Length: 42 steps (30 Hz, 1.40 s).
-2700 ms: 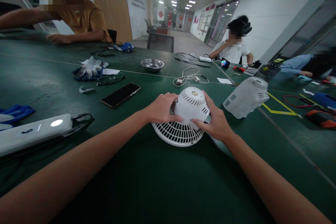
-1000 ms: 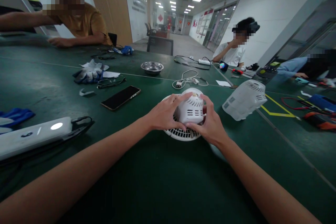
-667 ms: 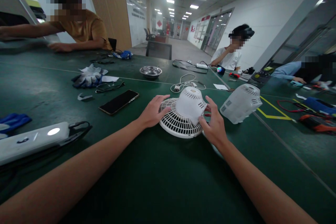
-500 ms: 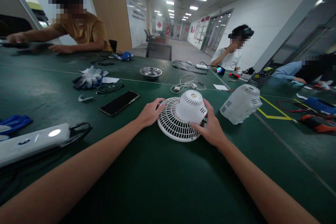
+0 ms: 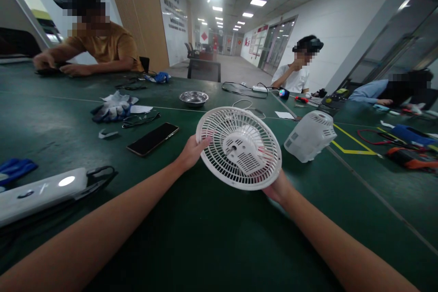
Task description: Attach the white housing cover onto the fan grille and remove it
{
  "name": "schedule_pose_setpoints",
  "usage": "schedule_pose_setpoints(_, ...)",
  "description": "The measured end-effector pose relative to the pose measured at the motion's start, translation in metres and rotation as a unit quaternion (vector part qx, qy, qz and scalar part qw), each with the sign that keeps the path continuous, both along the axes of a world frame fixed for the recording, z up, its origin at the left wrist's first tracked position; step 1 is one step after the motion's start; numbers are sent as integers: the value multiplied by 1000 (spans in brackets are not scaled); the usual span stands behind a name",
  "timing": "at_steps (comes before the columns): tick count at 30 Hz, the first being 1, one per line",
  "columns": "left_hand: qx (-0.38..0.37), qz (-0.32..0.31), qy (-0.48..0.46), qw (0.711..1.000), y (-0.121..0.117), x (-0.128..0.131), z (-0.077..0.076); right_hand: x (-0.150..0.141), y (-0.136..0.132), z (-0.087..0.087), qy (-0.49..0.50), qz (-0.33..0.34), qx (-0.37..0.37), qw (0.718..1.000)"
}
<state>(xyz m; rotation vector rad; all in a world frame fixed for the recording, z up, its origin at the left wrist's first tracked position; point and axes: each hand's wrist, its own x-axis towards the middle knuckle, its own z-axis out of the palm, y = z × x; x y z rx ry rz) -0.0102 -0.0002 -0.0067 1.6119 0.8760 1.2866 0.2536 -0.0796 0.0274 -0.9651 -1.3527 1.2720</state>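
A white fan grille (image 5: 238, 149) with a motor housing at its back is held tilted above the green table, its inner face and a central shaft turned toward me. My left hand (image 5: 192, 151) grips the left rim, thumb over the front. My right hand (image 5: 278, 186) is behind the lower right; its fingers show through the slats, around the back housing. To the right stands a white translucent plastic housing (image 5: 310, 137) with vents and a label, apart from my hands. Behind the grille lies a white cable (image 5: 243, 102), partly hidden.
Left of my hands lie a black phone (image 5: 153, 138), work gloves (image 5: 114, 106) and a white device (image 5: 44, 194) with a cord. A metal bowl (image 5: 193, 97) stands farther back. At right are yellow tape marks (image 5: 357, 151) and an orange-black tool (image 5: 410, 158). Several people sit around the table.
The fan grille has been lifted off the table and turned over, from motor housing up to inner face toward me. My right hand has moved behind it. A person at left has drawn their hands together.
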Motion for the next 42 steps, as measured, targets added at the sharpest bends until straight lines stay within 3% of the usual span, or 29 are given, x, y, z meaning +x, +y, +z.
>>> schedule_pose_setpoints(4,-96,9,-21,995,0,4,0,-2,4,-7,41,48,-104,993)
schedule_pose_setpoints(8,-101,41,13,994,-1,5,2,3,16,-14,38,24,-130,990)
schedule_pose_setpoints(11,-96,54,32,993,-3,5,5,16,26,-13,17,-79,-67,994)
schedule_pose_setpoints(13,-93,54,35,994,-5,5,7,33,33,-10,-64,-166,22,984)
schedule_pose_setpoints(14,-94,52,34,994,-6,5,7,43,37,-8,-138,-197,69,968)
schedule_pose_setpoints(16,-102,51,29,993,-6,5,8,66,43,-7,-304,-257,150,905)
schedule_pose_setpoints(18,-119,57,19,991,-6,4,8,85,49,-9,-405,-289,184,847)
schedule_pose_setpoints(20,-133,68,11,989,-4,3,8,96,54,-15,-461,-301,181,815)
schedule_pose_setpoints(23,-139,91,16,986,1,-2,6,102,57,-19,-492,-299,177,798)
schedule_pose_setpoints(25,-140,107,19,984,5,-5,3,104,57,-14,-494,-315,214,781)
schedule_pose_setpoints(28,-139,120,14,983,8,-9,1,117,53,-1,-482,-407,288,720)
schedule_pose_setpoints(30,-137,120,11,983,9,-10,1,134,52,5,-461,-485,305,678)
schedule_pose_setpoints(31,-136,119,10,984,9,-10,1,143,53,5,-446,-514,297,669)
schedule_pose_setpoints(33,-133,116,12,984,8,-10,1,163,59,1,-406,-543,253,690)
schedule_pose_setpoints(36,-131,111,14,985,8,-10,1,187,72,-16,-333,-527,143,769)
schedule_pose_setpoints(38,-132,109,10,985,8,-10,0,196,79,-27,-301,-511,74,802)
schedule_pose_setpoints(42,-132,100,9,986,8,-11,0,196,84,-30,-286,-522,34,803)
